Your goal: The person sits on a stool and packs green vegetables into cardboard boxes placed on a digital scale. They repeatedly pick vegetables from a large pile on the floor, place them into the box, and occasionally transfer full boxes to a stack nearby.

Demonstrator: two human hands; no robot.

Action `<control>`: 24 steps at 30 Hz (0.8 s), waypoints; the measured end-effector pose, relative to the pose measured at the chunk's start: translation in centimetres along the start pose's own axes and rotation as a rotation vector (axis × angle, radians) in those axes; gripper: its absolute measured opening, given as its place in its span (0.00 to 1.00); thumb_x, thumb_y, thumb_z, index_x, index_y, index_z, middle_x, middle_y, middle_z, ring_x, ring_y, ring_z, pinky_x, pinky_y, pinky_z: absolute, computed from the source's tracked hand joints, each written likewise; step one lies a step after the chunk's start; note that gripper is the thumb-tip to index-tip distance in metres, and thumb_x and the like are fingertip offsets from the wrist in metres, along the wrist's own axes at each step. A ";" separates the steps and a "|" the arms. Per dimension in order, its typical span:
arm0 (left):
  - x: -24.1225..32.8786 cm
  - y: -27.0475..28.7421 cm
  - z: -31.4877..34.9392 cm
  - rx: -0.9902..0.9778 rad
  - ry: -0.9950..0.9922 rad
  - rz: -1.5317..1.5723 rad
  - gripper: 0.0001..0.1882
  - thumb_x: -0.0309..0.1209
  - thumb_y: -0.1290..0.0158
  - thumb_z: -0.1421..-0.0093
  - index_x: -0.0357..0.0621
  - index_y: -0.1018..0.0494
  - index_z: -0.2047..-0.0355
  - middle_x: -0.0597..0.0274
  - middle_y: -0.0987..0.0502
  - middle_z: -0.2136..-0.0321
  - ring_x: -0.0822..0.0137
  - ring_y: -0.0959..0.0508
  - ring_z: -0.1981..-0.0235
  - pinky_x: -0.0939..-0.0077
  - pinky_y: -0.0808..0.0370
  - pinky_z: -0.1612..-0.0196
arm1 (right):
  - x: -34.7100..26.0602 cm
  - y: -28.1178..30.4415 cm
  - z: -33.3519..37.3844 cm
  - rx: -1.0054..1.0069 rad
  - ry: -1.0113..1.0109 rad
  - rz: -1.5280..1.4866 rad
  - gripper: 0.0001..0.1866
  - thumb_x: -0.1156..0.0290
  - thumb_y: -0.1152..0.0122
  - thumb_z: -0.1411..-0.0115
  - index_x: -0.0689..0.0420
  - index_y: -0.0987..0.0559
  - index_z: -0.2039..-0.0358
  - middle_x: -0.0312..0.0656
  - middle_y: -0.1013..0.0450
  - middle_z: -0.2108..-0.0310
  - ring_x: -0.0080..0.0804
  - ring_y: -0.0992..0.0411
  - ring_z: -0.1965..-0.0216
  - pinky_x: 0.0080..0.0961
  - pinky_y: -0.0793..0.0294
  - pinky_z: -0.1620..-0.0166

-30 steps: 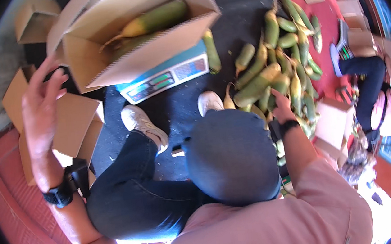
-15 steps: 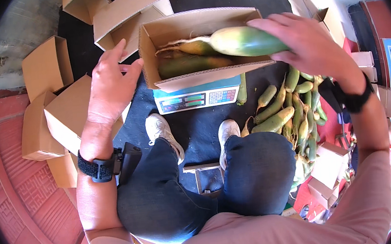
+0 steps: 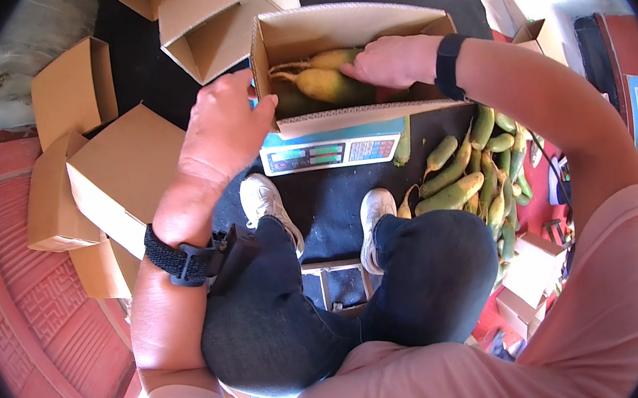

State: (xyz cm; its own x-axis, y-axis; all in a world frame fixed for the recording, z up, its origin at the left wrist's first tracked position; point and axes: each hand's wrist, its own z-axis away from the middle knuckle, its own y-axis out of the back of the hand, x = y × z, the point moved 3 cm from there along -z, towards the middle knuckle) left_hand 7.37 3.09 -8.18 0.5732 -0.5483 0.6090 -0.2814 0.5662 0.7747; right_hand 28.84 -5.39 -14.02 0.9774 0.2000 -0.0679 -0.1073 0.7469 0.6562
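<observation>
An open cardboard box [image 3: 373,118] rests on a blue and white digital scale [image 3: 329,151] in front of me. Inside it lie several green radishes with pale yellowish root ends. My left hand [image 3: 227,123] is at the box's left end, thumb and fingers about its edge. My right hand [image 3: 398,61] reaches down into the box, its fingers curled over a green radish [image 3: 330,85] whose yellowish end points left. Part of that radish and the fingertips are hidden by the hand and the front wall.
A heap of green radishes [image 3: 480,174] lies on the floor to the right, with one radish [image 3: 403,143] beside the scale. Several open cardboard boxes [image 3: 125,169] stand at the left and far left. My shoes [image 3: 261,201] are just below the scale.
My right hand has lowered the radish from the box's top right into the box. My left hand has moved from beside the box onto its left end.
</observation>
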 end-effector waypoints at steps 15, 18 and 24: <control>0.6 0.3 -0.1 -0.074 0.093 0.022 0.14 0.32 0.47 0.45 0.32 0.25 0.64 0.43 0.22 0.67 0.47 0.22 0.61 0.63 0.27 0.56 | -1.9 -0.8 -1.6 0.044 0.180 -0.029 0.38 0.60 0.36 0.49 0.51 0.42 0.40 0.52 0.28 0.54 0.53 0.31 0.52 0.44 0.32 0.49; 0.6 0.3 -0.1 -0.079 0.079 0.029 0.13 0.31 0.47 0.45 0.33 0.25 0.64 0.44 0.22 0.68 0.47 0.22 0.62 0.63 0.26 0.57 | -2.3 -0.3 -1.6 0.128 0.301 -0.143 0.41 0.63 0.32 0.53 0.50 0.43 0.40 0.52 0.31 0.50 0.54 0.32 0.51 0.43 0.33 0.48; 0.5 0.5 0.0 -0.071 0.111 0.067 0.13 0.31 0.47 0.45 0.33 0.26 0.65 0.43 0.23 0.69 0.47 0.22 0.65 0.63 0.27 0.59 | -0.3 1.8 -1.2 0.061 0.236 -0.349 0.41 0.71 0.28 0.60 0.52 0.35 0.44 0.48 0.31 0.49 0.49 0.32 0.48 0.38 0.32 0.47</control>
State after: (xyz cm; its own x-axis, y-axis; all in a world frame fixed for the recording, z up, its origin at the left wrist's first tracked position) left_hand 7.52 3.13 -7.52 0.6375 -0.4386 0.6335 -0.2691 0.6436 0.7165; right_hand 28.14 -3.35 -13.67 0.8838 0.0868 -0.4597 0.2406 0.7583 0.6059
